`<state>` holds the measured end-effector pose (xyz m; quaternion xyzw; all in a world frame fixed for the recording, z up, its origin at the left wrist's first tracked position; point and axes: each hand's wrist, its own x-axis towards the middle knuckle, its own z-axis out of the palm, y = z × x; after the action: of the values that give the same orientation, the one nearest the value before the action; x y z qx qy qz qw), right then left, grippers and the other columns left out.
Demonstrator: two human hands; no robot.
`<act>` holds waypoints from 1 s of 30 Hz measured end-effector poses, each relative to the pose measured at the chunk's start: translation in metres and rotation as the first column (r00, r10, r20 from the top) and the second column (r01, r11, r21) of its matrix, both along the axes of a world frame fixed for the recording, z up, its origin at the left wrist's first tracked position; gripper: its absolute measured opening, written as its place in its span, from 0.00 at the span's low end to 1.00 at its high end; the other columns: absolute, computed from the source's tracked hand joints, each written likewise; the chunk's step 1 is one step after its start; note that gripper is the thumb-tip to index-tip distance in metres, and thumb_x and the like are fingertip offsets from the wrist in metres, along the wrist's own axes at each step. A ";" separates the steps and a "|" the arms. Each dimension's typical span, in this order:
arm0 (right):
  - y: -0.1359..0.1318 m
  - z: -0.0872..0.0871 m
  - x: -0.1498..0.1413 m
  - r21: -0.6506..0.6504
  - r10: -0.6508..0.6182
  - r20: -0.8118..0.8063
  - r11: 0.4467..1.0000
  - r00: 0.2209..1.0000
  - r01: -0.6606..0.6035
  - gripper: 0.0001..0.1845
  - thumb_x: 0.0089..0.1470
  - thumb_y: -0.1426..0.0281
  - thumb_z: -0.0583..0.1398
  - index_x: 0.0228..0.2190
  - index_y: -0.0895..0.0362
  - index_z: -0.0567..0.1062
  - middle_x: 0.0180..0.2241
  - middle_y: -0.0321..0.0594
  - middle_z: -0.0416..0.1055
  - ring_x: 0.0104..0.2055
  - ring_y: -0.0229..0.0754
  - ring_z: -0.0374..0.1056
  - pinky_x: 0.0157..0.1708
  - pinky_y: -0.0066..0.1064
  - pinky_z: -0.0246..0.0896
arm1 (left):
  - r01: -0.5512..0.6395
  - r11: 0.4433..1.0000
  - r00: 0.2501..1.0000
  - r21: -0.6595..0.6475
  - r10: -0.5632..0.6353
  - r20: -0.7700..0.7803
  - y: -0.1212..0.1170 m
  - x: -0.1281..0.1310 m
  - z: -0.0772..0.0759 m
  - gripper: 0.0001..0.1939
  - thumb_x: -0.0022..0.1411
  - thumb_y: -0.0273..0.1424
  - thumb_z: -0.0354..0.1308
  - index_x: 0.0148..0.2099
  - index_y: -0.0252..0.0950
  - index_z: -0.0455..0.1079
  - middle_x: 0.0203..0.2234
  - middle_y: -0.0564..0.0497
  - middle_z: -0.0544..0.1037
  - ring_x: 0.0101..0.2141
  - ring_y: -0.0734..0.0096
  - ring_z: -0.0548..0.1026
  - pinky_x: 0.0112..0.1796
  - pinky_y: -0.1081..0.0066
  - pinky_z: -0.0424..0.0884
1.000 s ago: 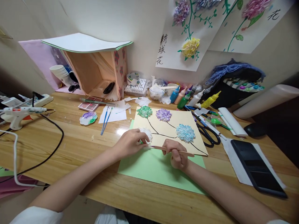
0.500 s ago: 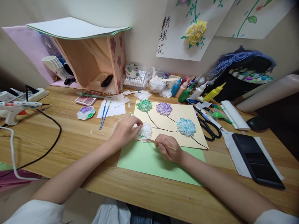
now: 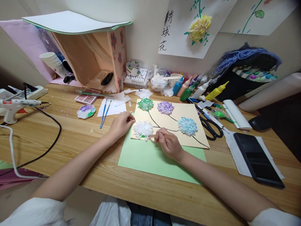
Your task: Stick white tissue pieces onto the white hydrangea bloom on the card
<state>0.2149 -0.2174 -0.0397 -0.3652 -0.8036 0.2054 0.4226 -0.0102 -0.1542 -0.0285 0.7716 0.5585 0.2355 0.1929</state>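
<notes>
My right hand (image 3: 170, 145) is closed around a flat wooden craft stick (image 3: 152, 136). The stick's tip touches the lower right edge of a fluffy white paper flower (image 3: 142, 129), which carries a small green paint spot. At the left edge of the cream card (image 3: 164, 142), above the white flower, my left hand (image 3: 121, 124) rests with its fingers curled; whether something is pinched in them is hidden. The same card bears a green flower (image 3: 145, 104), a purple flower (image 3: 165, 107) and a blue flower (image 3: 187, 126), with black stems drawn between. Green paper (image 3: 155, 161) lies underneath.
Left are a paint palette (image 3: 86, 111), two brushes (image 3: 105, 114) and a glue gun (image 3: 18, 106). Paint bottles (image 3: 188, 92) line the back beside a bowl of white scraps (image 3: 158, 84). Scissors (image 3: 210, 128) and a phone (image 3: 257, 160) lie right; an open box (image 3: 94, 59) stands behind.
My left hand has drawn back up and left from the white flower to the card's edge, uncovering the flower. The right hand's stick stays at the flower's lower edge, slightly higher.
</notes>
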 end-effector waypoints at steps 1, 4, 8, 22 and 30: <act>0.000 0.000 0.000 -0.060 -0.016 -0.028 0.998 0.999 0.015 0.19 0.64 0.72 0.44 0.23 0.53 0.64 0.23 0.38 0.65 0.26 0.38 0.65 0.28 0.31 0.62 | -0.001 1.000 1.000 0.001 0.001 -0.002 0.000 0.000 0.000 0.04 0.58 0.30 0.55 0.33 0.36 0.70 0.30 0.51 0.74 0.34 0.66 0.71 0.35 0.68 0.65; 0.000 -0.003 0.000 -0.143 -0.021 -0.134 0.990 0.991 0.002 0.20 0.64 0.70 0.44 0.23 0.54 0.65 0.24 0.37 0.65 0.25 0.37 0.66 0.27 0.31 0.63 | -0.007 1.000 1.000 -0.005 0.007 -0.003 0.000 0.001 0.001 0.04 0.58 0.30 0.55 0.33 0.36 0.70 0.29 0.51 0.74 0.34 0.66 0.71 0.35 0.68 0.65; -0.003 -0.007 0.005 -0.065 -0.003 -0.199 0.998 0.980 -0.010 0.17 0.64 0.69 0.45 0.26 0.54 0.66 0.24 0.37 0.67 0.24 0.37 0.65 0.26 0.32 0.63 | -0.013 1.000 1.000 -0.020 0.014 0.007 0.000 0.002 0.001 0.04 0.58 0.31 0.55 0.33 0.36 0.70 0.29 0.51 0.74 0.34 0.66 0.71 0.34 0.68 0.66; -0.003 -0.003 0.004 -0.008 0.049 -0.088 0.999 0.995 -0.050 0.14 0.63 0.74 0.45 0.28 0.53 0.64 0.24 0.36 0.66 0.25 0.37 0.65 0.27 0.30 0.62 | -0.008 1.000 1.000 -0.008 0.009 0.019 0.000 0.002 -0.001 0.04 0.58 0.30 0.56 0.33 0.36 0.70 0.29 0.51 0.74 0.33 0.67 0.71 0.35 0.68 0.65; -0.001 -0.004 0.001 -0.069 0.015 -0.110 0.997 0.994 -0.022 0.19 0.64 0.71 0.45 0.23 0.54 0.66 0.25 0.39 0.67 0.28 0.38 0.68 0.29 0.30 0.65 | -0.008 1.000 1.000 -0.017 0.009 0.021 0.001 0.001 -0.001 0.05 0.58 0.31 0.55 0.33 0.36 0.70 0.29 0.51 0.73 0.33 0.67 0.70 0.34 0.68 0.64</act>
<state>0.2158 -0.2186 -0.0438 -0.3606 -0.7748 0.2573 0.4510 -0.0092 -0.1532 -0.0299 0.7651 0.5616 0.2397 0.2042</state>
